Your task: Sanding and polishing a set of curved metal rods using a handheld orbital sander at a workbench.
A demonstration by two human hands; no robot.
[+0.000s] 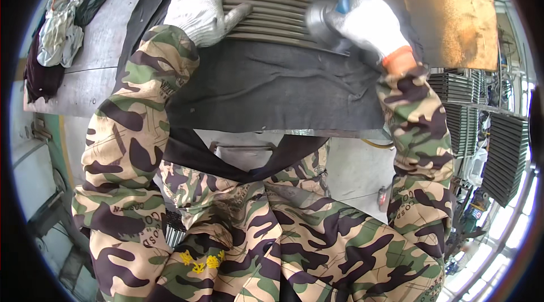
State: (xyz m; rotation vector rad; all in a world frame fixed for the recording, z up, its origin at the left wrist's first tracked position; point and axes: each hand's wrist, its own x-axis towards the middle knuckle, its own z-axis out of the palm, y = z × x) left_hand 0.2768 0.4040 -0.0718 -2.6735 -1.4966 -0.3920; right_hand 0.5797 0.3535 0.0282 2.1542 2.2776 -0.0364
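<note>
Evidently the left hand (199, 6), in a white knit glove, lay flat with fingers spread wide across the near end of a ribbed metal plate (266, 17), probably pressing it down so it would not shift on the dark mat (266, 86) covering the bench. The right hand (362, 18), gloved too, was curled tight around a small power tool (324, 20) whose blurred round head met the plate's right end, at the ribs. A heap of rags (62, 24) sat well apart, at the far left of the bench
</note>
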